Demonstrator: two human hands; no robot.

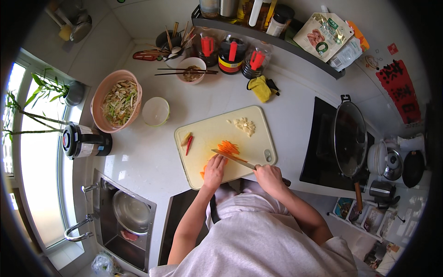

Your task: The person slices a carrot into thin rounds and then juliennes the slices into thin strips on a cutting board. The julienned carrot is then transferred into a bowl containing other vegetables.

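A kitchen knife [234, 158] lies slantwise over a pale yellow cutting board [207, 131], its handle gripped by my right hand [269, 177]. My left hand [214, 170] holds orange carrot slices [203, 172] down on the board, fingertips beside the blade; the hand covers part of them. Just beyond the blade is a small heap of carrot shreds [228, 147]. Chopped garlic [245, 126] sits near the board's far right corner. Toward its left side lie a red chili [189, 145] and a piece of what looks like ginger [186, 139].
Left of the board stand a white bowl [155, 111] and a pink basin [138, 93] of cut vegetables. Chopsticks [166, 72] rest across a small bowl [181, 65] behind. A lidded pan [349, 138] occupies the cooktop [318, 149] at right; a sink [110, 242] is at lower left.
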